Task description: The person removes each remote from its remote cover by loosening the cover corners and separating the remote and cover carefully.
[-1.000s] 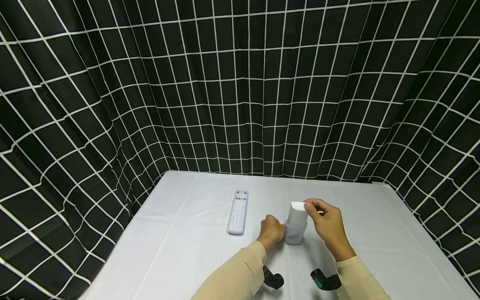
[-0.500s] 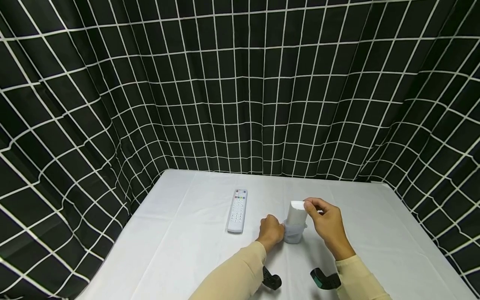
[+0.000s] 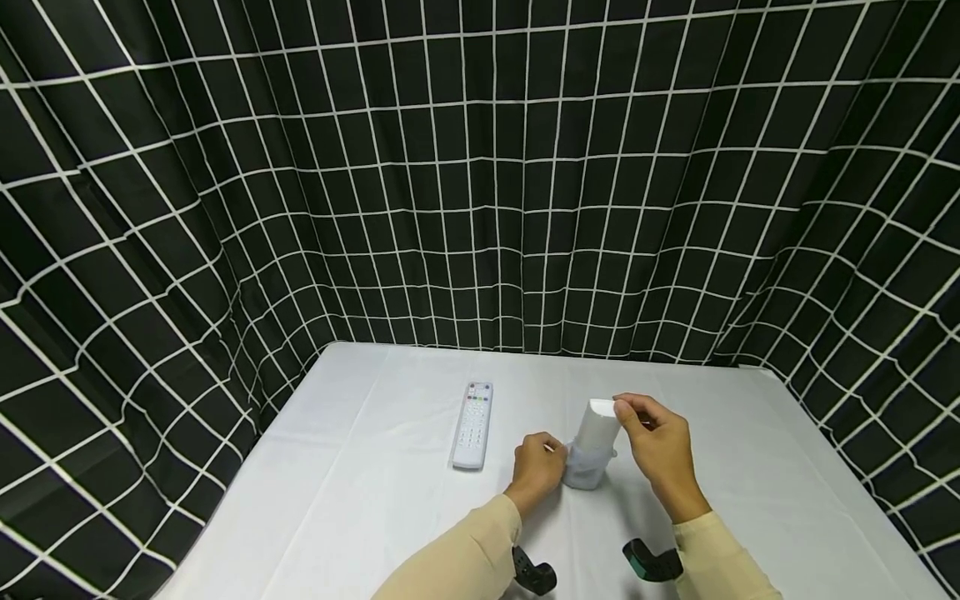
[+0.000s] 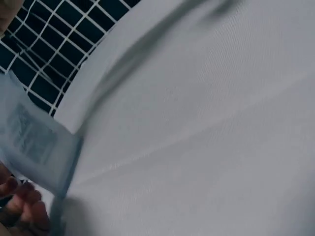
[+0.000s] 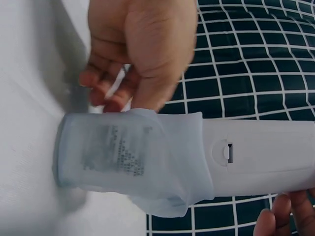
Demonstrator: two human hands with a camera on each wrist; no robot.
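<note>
A white remote control (image 3: 599, 427) stands on end on the table, leaning a little to the right. Its lower part sits inside a translucent silicone cover (image 3: 587, 469), with the rim bunched and folded out. My right hand (image 3: 662, 443) pinches the remote's top end between thumb and fingers. At the cover's left side, my left hand (image 3: 537, 467) pinches its edge with curled fingers. In the right wrist view, the remote's back shows a small latch slot, and blurred print shows through the cover (image 5: 118, 152).
A second white remote control (image 3: 472, 425) lies face up to the left, buttons showing. White cloth covers the table (image 3: 360, 483). A black curtain with a white grid (image 3: 480, 183) surrounds the back and sides. Black wrist devices hang under both sleeves.
The standing remote's top has tipped slightly right. My left hand has shifted slightly left, with a gap now showing between its thumb and fingers. My right hand keeps its pinch.
</note>
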